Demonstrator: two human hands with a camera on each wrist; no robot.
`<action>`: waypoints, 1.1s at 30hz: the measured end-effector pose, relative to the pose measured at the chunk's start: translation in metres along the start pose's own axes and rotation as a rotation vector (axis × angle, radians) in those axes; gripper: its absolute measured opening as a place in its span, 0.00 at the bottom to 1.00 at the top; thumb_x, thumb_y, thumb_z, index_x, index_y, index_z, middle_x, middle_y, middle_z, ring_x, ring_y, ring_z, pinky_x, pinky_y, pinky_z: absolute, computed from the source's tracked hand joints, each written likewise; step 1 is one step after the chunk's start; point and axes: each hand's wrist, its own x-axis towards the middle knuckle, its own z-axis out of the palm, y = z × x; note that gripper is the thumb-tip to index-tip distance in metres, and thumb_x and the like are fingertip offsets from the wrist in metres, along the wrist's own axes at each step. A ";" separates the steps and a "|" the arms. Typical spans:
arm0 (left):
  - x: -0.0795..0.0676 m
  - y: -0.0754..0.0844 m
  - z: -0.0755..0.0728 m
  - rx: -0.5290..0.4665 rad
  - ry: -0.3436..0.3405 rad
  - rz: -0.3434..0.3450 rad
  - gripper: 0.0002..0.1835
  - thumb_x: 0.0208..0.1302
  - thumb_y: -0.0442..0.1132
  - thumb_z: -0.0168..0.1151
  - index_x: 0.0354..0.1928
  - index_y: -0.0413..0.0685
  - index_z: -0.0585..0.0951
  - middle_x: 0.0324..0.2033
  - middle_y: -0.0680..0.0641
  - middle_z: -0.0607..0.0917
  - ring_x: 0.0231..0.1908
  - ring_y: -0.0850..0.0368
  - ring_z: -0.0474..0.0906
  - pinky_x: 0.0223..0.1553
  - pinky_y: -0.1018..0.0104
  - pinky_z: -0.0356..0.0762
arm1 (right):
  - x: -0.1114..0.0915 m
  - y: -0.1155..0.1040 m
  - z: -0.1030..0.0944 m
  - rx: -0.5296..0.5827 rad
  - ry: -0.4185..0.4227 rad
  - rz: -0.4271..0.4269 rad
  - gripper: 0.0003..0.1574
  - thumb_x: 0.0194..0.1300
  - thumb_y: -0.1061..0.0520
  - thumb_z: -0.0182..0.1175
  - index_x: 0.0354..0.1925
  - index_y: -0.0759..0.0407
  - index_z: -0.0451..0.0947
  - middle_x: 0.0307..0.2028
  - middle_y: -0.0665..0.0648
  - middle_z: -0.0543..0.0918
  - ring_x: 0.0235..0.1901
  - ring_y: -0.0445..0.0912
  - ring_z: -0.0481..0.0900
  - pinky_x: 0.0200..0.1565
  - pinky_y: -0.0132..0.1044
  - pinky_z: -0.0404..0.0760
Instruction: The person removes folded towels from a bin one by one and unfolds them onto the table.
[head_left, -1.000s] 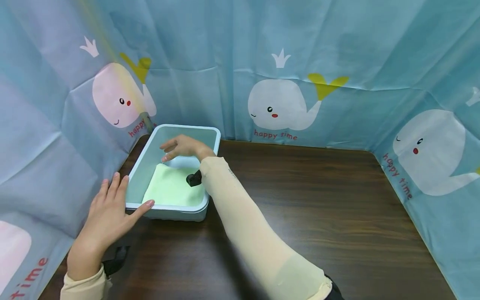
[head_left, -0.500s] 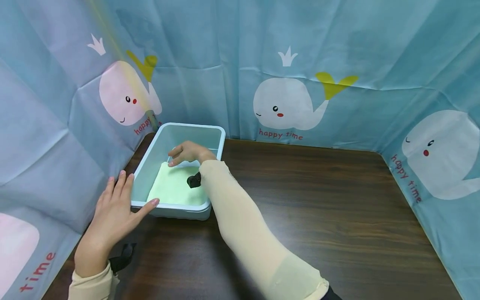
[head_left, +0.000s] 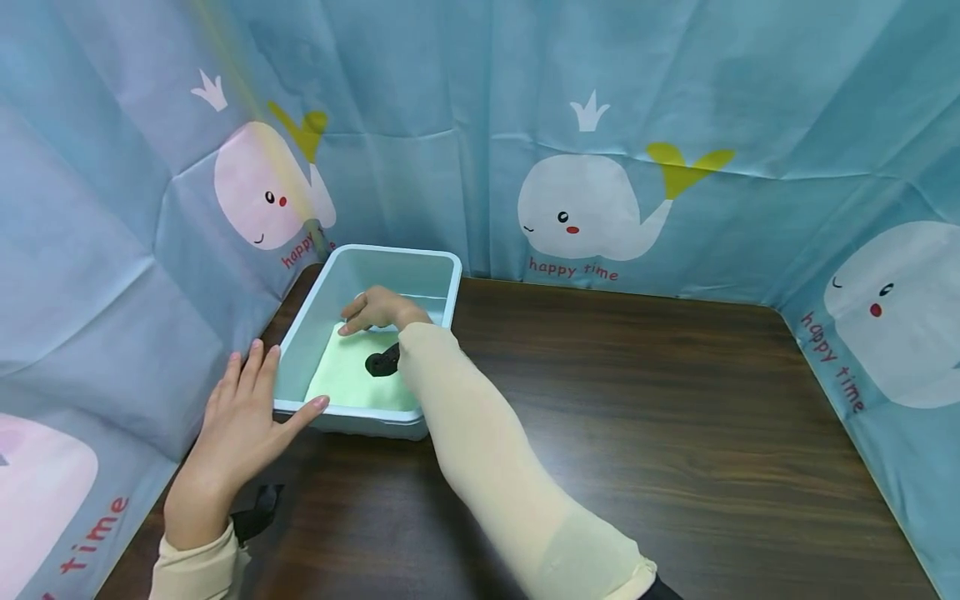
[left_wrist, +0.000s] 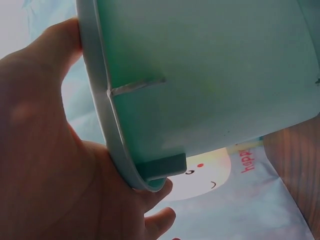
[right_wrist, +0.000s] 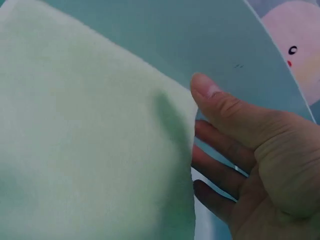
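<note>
A pale blue plastic bin (head_left: 450, 292) stands on the table with a square light green cloth (head_left: 352, 375) lying inside it. My left hand (head_left: 240, 425) rests at the bin's near left corner, fingers straight along the left side and thumb on the front rim. The left wrist view shows that rim (left_wrist: 95, 75) against the hand. Reaching into the bin, my right hand (head_left: 378, 308) is at the cloth's far left corner. In the right wrist view the thumb (right_wrist: 215, 95) lies right by that corner, and the other fingertips reach the cloth's edge, partly hidden.
A dark wooden table (head_left: 637, 433) extends to the right of the bin. A blue curtain (head_left: 420, 125) printed with white whales hangs behind and on both sides, close to the bin's left and far sides. A black wrist mount (head_left: 258, 512) sits at the left wrist.
The head view has shifted, so the bin and curtain appear further right. My right hand has lowered slightly towards the cloth's corner. The left hand stays at the bin's corner.
</note>
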 end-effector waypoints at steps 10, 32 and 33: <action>-0.001 0.001 0.000 0.006 0.004 -0.009 0.58 0.63 0.71 0.53 0.78 0.39 0.43 0.77 0.31 0.39 0.76 0.28 0.28 0.69 0.24 0.37 | 0.008 -0.001 0.000 -0.164 -0.062 0.056 0.33 0.63 0.35 0.64 0.65 0.35 0.74 0.68 0.41 0.73 0.68 0.41 0.71 0.67 0.35 0.71; -0.001 0.002 -0.001 0.002 -0.002 -0.019 0.58 0.64 0.71 0.53 0.78 0.40 0.42 0.78 0.31 0.39 0.76 0.29 0.28 0.68 0.23 0.37 | 0.010 -0.001 0.001 -0.041 0.020 0.020 0.25 0.57 0.39 0.71 0.54 0.36 0.84 0.61 0.42 0.80 0.64 0.39 0.74 0.64 0.31 0.72; -0.001 0.002 -0.001 0.000 -0.004 -0.020 0.58 0.64 0.71 0.53 0.78 0.40 0.42 0.78 0.31 0.39 0.76 0.29 0.28 0.69 0.23 0.37 | 0.010 -0.001 0.001 -0.039 0.023 0.019 0.25 0.57 0.39 0.71 0.54 0.37 0.84 0.61 0.42 0.81 0.62 0.39 0.75 0.63 0.31 0.73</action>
